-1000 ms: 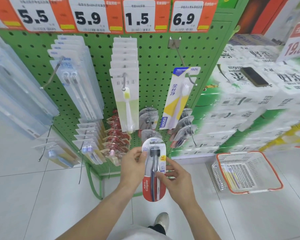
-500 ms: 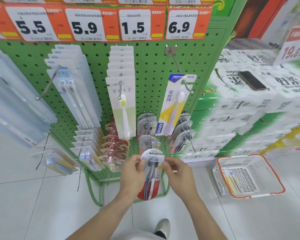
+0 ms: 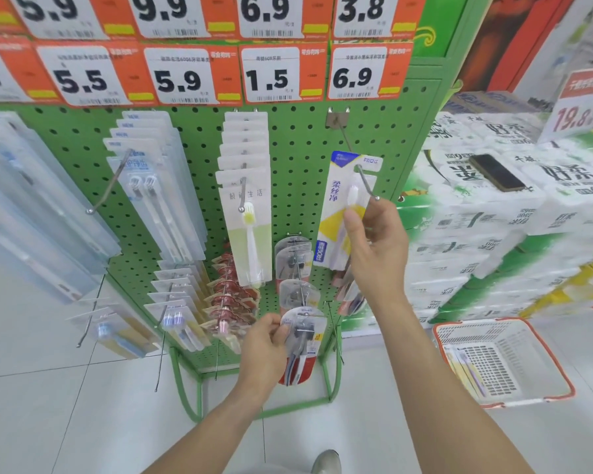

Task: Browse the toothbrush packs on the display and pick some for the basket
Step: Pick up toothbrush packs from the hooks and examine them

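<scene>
My left hand [image 3: 266, 350] grips a red and clear toothbrush pack [image 3: 302, 343] by its left edge, low in front of the green pegboard display [image 3: 302, 138]. My right hand [image 3: 377, 241] is raised and pinches the yellow and white toothbrush pack [image 3: 336, 217] that hangs from a long hook [image 3: 365, 181]. A white basket with orange rim [image 3: 558, 374] stands on the floor at the right with a couple of packs [image 3: 466, 367] in it.
Rows of other toothbrush packs hang left: clear twin packs [image 3: 151, 200], white single packs [image 3: 245, 213], red packs [image 3: 230, 295]. Price tags [image 3: 271, 77] line the top. Stacked tissue bundles [image 3: 493, 217] with a dark phone [image 3: 497, 172] on top stand at right.
My right hand let go of the red pack and rose to the hanging yellow and white pack. My left hand still holds the red pack. The camera tilted upward.
</scene>
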The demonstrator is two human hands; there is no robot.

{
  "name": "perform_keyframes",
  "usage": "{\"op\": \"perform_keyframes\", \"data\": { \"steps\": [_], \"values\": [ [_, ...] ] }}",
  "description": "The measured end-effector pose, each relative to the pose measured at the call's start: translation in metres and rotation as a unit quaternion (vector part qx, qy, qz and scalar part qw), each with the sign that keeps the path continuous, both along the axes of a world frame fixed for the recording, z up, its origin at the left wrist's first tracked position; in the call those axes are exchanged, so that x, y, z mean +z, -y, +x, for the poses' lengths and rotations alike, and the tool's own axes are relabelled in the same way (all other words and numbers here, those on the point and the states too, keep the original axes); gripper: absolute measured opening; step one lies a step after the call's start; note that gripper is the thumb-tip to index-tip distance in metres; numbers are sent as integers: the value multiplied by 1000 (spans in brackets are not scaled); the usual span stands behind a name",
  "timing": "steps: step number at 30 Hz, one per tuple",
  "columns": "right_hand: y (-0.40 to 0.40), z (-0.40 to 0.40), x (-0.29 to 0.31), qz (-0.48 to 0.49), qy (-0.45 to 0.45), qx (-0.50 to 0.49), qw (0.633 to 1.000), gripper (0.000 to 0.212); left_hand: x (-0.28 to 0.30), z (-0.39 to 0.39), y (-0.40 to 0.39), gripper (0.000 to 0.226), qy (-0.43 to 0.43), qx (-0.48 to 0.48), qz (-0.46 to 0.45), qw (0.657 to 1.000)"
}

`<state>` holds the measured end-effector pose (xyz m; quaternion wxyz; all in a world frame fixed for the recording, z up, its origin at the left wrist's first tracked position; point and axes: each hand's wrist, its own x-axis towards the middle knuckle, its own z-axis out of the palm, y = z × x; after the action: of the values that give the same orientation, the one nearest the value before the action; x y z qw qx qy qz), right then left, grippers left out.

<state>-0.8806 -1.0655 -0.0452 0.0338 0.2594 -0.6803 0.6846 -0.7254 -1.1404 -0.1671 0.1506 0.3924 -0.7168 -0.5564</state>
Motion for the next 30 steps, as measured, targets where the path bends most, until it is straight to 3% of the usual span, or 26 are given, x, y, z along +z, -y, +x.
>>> {"op": "perform_keyframes", "data": {
  "steps": [6,19,22,25,27,30],
  "values": [
    [23,-26,-7,20,11,23,999,3,-1,2,1,15,-13,-22,-23,999],
    [64,-69,2,52,120,-22,991,47,-3,-3,0,9,-21,-13,-22,999],
    [61,-67,-2,60,120,-52,990,40,-2,-6,1,15,-29,-5,-21,999],
    [47,-54,-16,85,91,-59,990,20,-4,-8,4,19,-31,1,-22,999],
    [30,-38,-31,124,89,-18,988,5,-6,-10,7,15,-24,-3,-29,999],
    [8,-15,-60,204,84,91,971,5,-9,-14,13,2,-11,-3,-37,999]
  ]
}}
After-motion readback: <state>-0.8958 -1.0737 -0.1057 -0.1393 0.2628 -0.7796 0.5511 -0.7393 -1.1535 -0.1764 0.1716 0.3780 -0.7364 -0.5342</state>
